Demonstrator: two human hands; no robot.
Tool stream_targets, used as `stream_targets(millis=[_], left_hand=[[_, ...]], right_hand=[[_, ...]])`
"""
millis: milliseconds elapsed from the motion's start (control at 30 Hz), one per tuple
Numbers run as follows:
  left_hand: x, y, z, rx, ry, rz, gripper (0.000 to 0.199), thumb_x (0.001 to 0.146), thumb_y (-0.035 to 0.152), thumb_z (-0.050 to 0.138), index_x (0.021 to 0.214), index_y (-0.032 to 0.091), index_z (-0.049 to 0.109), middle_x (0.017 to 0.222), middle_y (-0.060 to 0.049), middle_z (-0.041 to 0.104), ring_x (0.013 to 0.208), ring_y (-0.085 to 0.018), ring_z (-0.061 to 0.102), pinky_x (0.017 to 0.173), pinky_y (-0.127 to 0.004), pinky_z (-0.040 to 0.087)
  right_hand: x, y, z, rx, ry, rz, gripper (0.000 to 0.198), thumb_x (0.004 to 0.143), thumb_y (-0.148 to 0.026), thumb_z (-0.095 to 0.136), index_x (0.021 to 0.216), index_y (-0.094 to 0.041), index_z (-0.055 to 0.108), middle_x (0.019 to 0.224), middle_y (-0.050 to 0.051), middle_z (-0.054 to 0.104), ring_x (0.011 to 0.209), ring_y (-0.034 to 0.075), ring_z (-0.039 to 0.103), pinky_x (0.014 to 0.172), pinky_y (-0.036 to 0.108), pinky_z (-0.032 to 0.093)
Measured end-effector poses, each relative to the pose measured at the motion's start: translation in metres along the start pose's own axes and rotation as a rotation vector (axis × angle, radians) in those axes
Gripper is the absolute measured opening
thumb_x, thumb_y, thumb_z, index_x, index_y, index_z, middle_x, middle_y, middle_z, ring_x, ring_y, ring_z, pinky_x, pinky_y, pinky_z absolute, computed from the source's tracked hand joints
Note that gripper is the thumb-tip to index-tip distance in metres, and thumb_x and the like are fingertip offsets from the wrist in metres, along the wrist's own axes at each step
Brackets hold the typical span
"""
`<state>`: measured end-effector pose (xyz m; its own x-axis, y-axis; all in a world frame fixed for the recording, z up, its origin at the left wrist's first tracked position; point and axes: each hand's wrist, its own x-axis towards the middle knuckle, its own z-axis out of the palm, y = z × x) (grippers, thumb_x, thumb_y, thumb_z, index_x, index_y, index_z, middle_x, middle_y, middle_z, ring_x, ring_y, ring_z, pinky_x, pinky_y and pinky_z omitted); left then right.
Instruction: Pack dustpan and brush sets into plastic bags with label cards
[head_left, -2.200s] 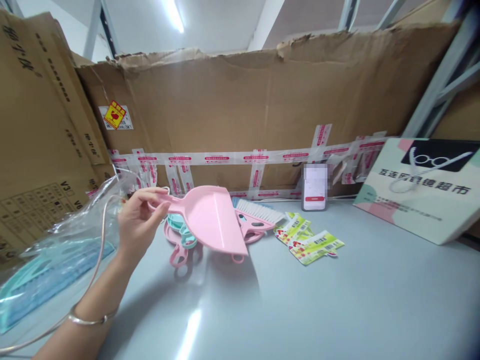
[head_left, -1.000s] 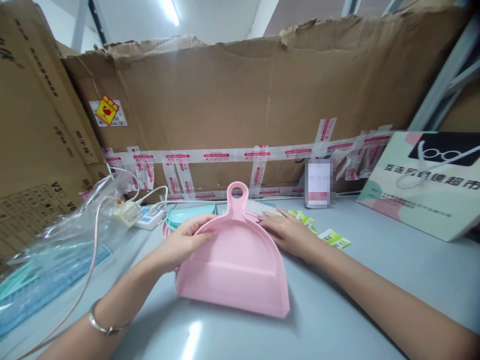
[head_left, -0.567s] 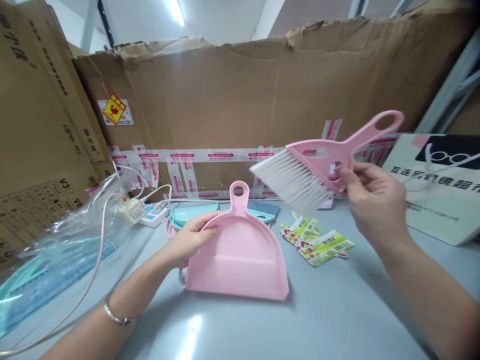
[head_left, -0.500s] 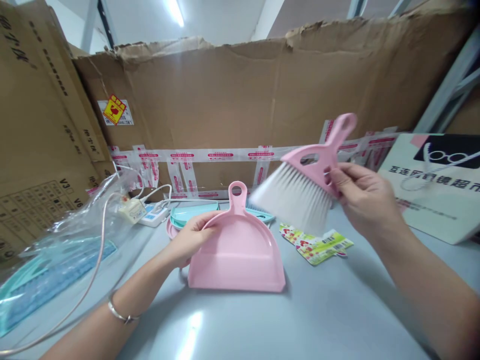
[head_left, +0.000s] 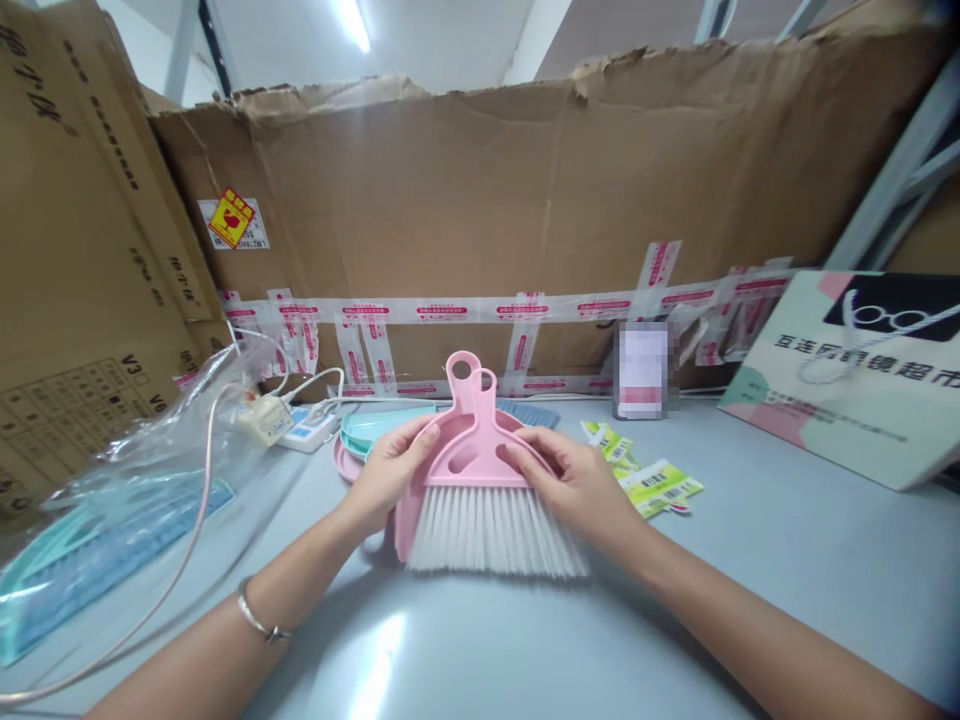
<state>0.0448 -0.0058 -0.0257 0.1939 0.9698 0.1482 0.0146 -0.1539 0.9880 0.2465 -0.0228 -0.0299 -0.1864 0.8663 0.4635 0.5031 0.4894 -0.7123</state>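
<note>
My left hand [head_left: 390, 465] is closed on the left edge of a pink dustpan [head_left: 406, 520], its thumb on the near face. In front of the dustpan is a pink hand brush [head_left: 484, 450] with white bristles pointing down, covering most of the pan. My right hand [head_left: 581, 485] grips the brush by its right side, thumb near the oval hole. The two looped handles stand up almost side by side, the dustpan's slightly higher and to the left. Both hands are above the grey tabletop [head_left: 465, 650].
Behind lie teal dustpans [head_left: 375, 428] and a blue brush [head_left: 532, 413]. Green-yellow cards [head_left: 660, 487] are at right, near a phone-like screen [head_left: 643, 370] and a paper bag [head_left: 847, 370]. At left are a power strip [head_left: 307, 428], a cable [head_left: 196, 520] and a plastic-wrapped set [head_left: 112, 555].
My right hand has brought the brush left and down, from beside the dustpan to in front of it. The brush now hangs bristles down. The dustpan has tilted slightly.
</note>
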Motion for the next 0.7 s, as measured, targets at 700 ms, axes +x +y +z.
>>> stream_targets(millis=[700], left_hand=[[-0.013,-0.002,0.020,0.099,-0.094,0.059,0.040,0.069,0.032,0.068,0.107,0.024,0.060,0.113,-0.003,0.061,0.105,-0.022,0.054,0.091,-0.032,0.041]], right_hand=[[-0.001,0.015,0.005,-0.175,0.361,-0.244,0.017,0.083,-0.025,0.051,0.093,-0.023,0.065,0.086,0.005,0.055,0.084,0.020,0.050,0.078,0.038,0.041]])
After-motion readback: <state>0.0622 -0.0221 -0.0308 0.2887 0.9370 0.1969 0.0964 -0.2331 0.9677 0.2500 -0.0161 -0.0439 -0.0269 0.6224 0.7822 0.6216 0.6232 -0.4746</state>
